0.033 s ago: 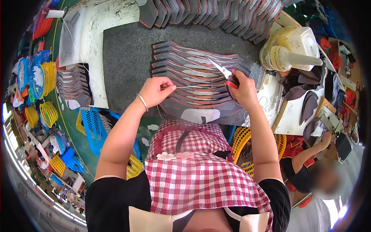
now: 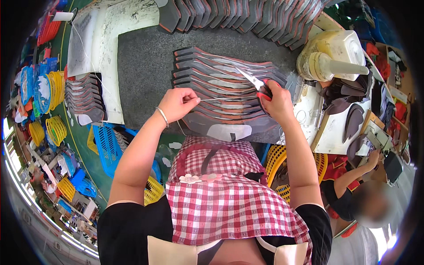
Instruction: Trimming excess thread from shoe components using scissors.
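Observation:
My left hand pinches a thin white thread that runs taut to the right, toward my right hand. My right hand grips small red-handled scissors, blades pointing up and left. Both hands hover over a fanned row of grey shoe-upper pieces with reddish edges, which lies on the dark grey work mat. The nearest piece has a white patch and lies at the mat's front edge.
A second row of grey pieces lines the far edge, and a smaller stack lies on the left. A cream pot with a handle stands at the right. Blue and yellow baskets surround the table. A co-worker's arm reaches in at lower right.

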Motion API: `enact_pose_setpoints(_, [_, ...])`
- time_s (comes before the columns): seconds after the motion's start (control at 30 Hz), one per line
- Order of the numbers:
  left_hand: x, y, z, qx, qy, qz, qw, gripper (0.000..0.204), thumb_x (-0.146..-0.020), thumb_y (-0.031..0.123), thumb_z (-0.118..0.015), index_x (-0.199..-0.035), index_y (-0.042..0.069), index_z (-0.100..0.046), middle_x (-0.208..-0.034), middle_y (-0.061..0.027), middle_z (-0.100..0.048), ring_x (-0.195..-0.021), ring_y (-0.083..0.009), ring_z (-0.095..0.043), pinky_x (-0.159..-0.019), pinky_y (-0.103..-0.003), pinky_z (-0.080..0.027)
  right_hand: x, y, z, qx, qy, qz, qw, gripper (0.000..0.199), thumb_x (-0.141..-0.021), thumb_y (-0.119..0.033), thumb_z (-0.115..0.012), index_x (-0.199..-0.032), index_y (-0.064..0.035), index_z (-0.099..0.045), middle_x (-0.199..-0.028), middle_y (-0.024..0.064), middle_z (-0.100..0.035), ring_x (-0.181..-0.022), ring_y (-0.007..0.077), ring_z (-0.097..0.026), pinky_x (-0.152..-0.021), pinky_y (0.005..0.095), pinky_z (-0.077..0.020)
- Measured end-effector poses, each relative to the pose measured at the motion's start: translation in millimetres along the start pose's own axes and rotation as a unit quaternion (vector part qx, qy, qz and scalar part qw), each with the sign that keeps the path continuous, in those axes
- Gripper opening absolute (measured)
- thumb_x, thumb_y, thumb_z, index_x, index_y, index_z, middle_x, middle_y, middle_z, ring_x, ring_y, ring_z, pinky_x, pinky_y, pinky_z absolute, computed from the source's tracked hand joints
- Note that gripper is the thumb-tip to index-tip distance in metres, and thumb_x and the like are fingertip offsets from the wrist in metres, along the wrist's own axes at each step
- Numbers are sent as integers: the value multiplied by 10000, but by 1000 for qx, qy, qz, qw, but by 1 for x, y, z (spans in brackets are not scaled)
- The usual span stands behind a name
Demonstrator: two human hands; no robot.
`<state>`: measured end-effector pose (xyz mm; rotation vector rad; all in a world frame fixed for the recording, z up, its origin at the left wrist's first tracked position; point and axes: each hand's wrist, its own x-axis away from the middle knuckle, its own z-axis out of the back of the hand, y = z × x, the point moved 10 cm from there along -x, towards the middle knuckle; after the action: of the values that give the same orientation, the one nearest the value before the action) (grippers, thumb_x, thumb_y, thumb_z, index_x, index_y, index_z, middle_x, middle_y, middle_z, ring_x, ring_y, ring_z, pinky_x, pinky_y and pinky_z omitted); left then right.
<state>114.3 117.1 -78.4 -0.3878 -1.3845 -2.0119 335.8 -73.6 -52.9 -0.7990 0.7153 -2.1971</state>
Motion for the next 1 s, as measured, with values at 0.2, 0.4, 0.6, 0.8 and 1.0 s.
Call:
enact_pose_setpoints(0.2, [-13, 9, 15, -60, 2, -5, 998, 196, -873, 193, -719, -854, 2, -679, -661, -27, -649, -608, -76, -586, -578, -259, -478, -4, -6, -9, 71, 6, 81, 994, 324, -751, -72, -740, -1032, -57, -580, -893, 139, -709, -841, 362, -675, -694, 458, -527])
enact_pose_setpoints(0.4, [-39, 14, 24, -211, 3, -19, 977, 276, -830, 307, -737, -775, 46, -663, -700, -93, -685, -636, -225, -667, -623, -335, -523, -12, -28, -13, 187, -14, 153, 970, 337, -715, -45, -721, -1016, -70, -572, -852, 103, -662, -844, 341, -666, -679, 461, -530])
enact_pose_setpoints(0.6, [-52, 19, 34, -364, 0, 82, 928, 335, -785, 435, -758, -797, 105, -700, -785, -109, -720, -777, -308, -703, -732, -408, -555, -26, -37, 8, 258, 22, 136, 956, 310, -744, -172, -751, -997, -74, -601, -860, 85, -670, -838, 294, -678, -690, 429, -546])
enact_pose_setpoints(0.8, [-48, -6, 45, -195, -29, 44, 979, 292, -751, 330, -811, -758, 67, -685, -714, -72, -693, -648, -172, -663, -632, -303, -519, -13, -100, -30, 274, -48, 211, 937, 370, -694, -335, -807, -900, -73, -648, -822, 85, -682, -821, 242, -690, -692, 370, -559])
enact_pose_setpoints(1.0, [-45, -12, 46, -133, -15, 23, 991, 147, -781, 163, -751, -825, 29, -710, -725, -55, -693, -660, -130, -651, -639, -283, -515, -21, -127, -58, 319, -46, 263, 909, 181, -798, -221, -677, -889, -65, -659, -793, 86, -694, -799, 212, -706, -674, 353, -566])
